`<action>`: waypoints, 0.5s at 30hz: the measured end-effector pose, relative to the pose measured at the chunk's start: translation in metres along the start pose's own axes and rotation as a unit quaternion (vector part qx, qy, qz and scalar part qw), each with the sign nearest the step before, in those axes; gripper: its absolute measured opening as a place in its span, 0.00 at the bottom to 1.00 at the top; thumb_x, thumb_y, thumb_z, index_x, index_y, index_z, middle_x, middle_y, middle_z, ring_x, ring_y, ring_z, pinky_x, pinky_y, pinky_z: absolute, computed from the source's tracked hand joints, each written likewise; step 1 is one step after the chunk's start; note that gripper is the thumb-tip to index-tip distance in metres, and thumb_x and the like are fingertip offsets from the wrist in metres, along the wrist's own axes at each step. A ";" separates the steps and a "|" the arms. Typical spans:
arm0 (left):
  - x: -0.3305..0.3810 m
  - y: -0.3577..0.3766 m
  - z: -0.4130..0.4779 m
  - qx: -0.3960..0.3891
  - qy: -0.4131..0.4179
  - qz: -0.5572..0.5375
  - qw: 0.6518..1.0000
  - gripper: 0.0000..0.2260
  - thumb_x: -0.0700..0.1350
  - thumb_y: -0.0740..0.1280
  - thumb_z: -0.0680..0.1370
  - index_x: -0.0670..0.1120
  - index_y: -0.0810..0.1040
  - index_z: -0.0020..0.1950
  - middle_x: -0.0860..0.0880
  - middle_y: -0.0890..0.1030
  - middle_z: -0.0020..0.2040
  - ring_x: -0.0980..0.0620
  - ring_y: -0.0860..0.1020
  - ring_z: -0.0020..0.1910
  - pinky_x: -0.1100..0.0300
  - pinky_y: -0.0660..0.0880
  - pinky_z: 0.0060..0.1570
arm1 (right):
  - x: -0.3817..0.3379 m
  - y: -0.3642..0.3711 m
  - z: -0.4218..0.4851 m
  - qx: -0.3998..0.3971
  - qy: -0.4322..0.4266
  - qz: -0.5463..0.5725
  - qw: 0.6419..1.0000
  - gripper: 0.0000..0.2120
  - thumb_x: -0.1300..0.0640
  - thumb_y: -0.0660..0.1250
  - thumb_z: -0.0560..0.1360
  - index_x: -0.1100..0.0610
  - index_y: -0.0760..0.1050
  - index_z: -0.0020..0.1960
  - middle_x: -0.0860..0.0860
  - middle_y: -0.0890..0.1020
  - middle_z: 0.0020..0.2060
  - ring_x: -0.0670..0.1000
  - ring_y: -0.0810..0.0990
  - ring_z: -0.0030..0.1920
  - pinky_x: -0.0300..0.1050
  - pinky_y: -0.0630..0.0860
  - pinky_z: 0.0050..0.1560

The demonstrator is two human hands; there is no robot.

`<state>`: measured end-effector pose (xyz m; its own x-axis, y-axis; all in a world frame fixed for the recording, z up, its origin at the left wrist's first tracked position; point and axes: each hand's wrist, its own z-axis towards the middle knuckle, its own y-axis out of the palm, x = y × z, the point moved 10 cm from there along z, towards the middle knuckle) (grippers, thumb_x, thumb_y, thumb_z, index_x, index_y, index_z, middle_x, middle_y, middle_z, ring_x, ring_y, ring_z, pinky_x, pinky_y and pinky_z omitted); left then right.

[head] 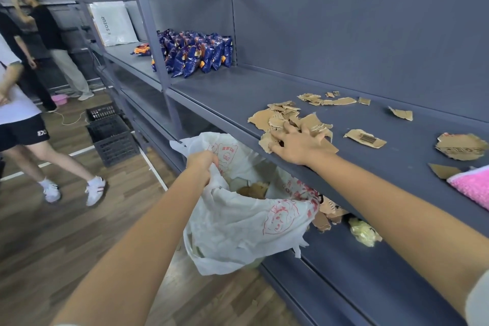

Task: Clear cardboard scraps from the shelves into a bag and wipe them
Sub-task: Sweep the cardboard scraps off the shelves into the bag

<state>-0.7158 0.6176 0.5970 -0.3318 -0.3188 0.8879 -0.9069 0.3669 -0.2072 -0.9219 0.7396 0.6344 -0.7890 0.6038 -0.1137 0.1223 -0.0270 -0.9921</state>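
A person's left hand (202,164) clenches the gathered rim of a white plastic bag (238,230) printed in red, holding its mouth open just below the front edge of a dark grey metal shelf (291,92). The right hand (296,144), at two o'clock from the left, lies with fingers spread flat on a heap of torn cardboard scraps (280,119) at the shelf's lip, pressing on them rather than grasping any. The brown scraps are ragged-edged and corrugated. More lie loose on the shelf: a thin row (328,100) at one o'clock from the right hand, a barcoded piece (365,138) at three o'clock, and a larger printed piece (460,146) farther along the same line. A pink cloth (473,188) rests on the shelf at four o'clock. Brown pieces (254,189) show inside the bag, and further scraps (328,213) sit on the lower shelf beside it. At eleven o'clock, blue snack packets (195,54) stand on the same shelf. Across the wood-plank floor (53,233) at nine o'clock are black crates (111,135) and a passer-by in black shorts (21,119).
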 end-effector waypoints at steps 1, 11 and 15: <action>0.000 0.000 0.000 -0.001 0.003 -0.002 1.000 0.07 0.28 0.60 0.70 0.39 0.67 0.39 0.46 0.68 0.36 0.48 0.68 0.34 0.60 0.66 0.28 | -0.003 0.000 -0.004 0.002 -0.006 -0.003 1.000 0.24 0.40 0.48 0.78 0.39 0.52 0.74 0.47 0.48 0.77 0.63 0.44 0.75 0.77 0.46 0.65; 0.002 0.002 0.003 -0.006 0.012 0.011 1.000 0.13 0.28 0.60 0.70 0.42 0.69 0.50 0.46 0.69 0.37 0.48 0.68 0.33 0.60 0.67 0.27 | -0.031 -0.009 -0.034 0.049 -0.055 -0.076 0.994 0.24 0.59 0.54 0.79 0.43 0.60 0.72 0.52 0.58 0.74 0.63 0.56 0.72 0.75 0.53 0.65; 0.002 0.002 0.004 -0.006 0.008 0.019 1.000 0.06 0.28 0.59 0.71 0.38 0.68 0.41 0.46 0.68 0.35 0.48 0.67 0.32 0.60 0.66 0.28 | -0.049 -0.010 -0.047 0.072 -0.107 -0.139 0.982 0.25 0.65 0.60 0.75 0.48 0.66 0.69 0.54 0.62 0.70 0.63 0.58 0.71 0.70 0.57 0.66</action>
<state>-0.7190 0.6144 0.5972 -0.3610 -0.2907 0.8861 -0.8909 0.3885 -0.2354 -0.8562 0.7484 0.6521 -0.8905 0.4222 0.1695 -0.1899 -0.0065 -0.9818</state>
